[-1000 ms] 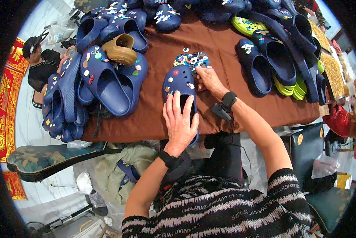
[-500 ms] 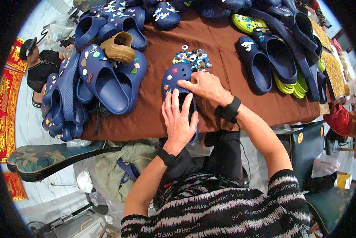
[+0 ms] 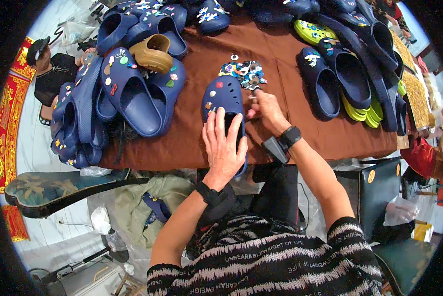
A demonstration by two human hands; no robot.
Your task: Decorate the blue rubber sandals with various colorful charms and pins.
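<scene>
A navy blue clog (image 3: 225, 93) lies toe-away at the near middle of the table, with several small charms on the left of its toe and open holes on the right. My left hand (image 3: 222, 143) is laid over its opening, fingers across the upper and thumb at the right side, holding it. Just right of the clog, my right hand (image 3: 267, 112) is closed in a pinch at the near edge of a pile of small colourful shoe charms (image 3: 246, 74). Something small and dark shows at its fingertips, too small to name.
Navy clogs (image 3: 140, 106) with charms are heaped on the left, a brown clog (image 3: 152, 54) on top. More navy clogs (image 3: 320, 81) and lime green clogs (image 3: 315, 32) stand on the right. A brown cloth (image 3: 192, 64) covers the table. A person (image 3: 54, 74) is at the far left.
My right hand has left the clog's toe and moved right, to the near edge of the charm pile. My left hand stays on the clog.
</scene>
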